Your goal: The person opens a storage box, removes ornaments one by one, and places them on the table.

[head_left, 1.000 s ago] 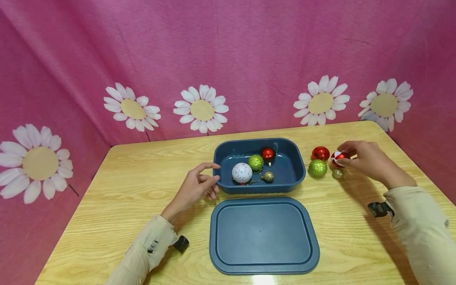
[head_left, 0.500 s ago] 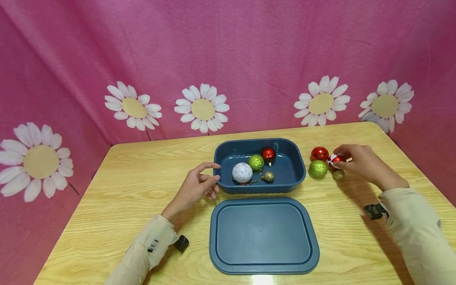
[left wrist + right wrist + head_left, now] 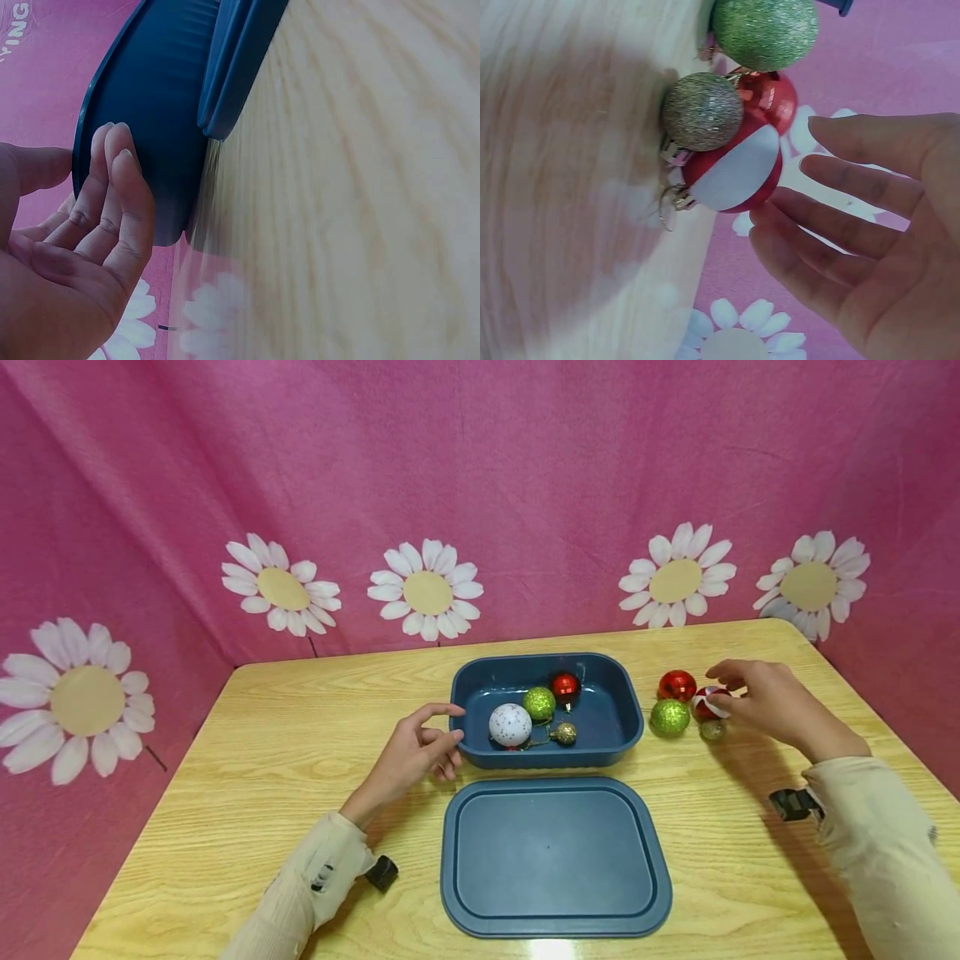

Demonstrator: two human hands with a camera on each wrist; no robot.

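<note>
My left hand [image 3: 412, 753] rests at the left end of a dark blue box [image 3: 633, 727], its fingers loosely bent. In the left wrist view, fingertips lie along the box's outer wall and another digit meets its rim. My right hand [image 3: 776, 703] is around the right side of a red and white Christmas bauble [image 3: 739, 172], fingers spread and not gripping; some fingertips are close to or touching it. Beside that bauble sit a shiny red bauble [image 3: 677, 685], a green glitter bauble [image 3: 670, 717] and a small gold glitter bauble [image 3: 703, 112].
Inside the box lie a white speckled bauble [image 3: 510, 724], a green glitter bauble [image 3: 538, 702], a red bauble [image 3: 565, 683] and a small gold one [image 3: 566, 732]. A flat blue lid [image 3: 555, 860] lies in front. Pink flowered cloth [image 3: 525, 485] hangs behind the table [image 3: 300, 727].
The red and white bauble has moved slightly left, closer to the other baubles, and turned. My right hand moved left with it, then loosened and drew back slightly. The left hand stayed put.
</note>
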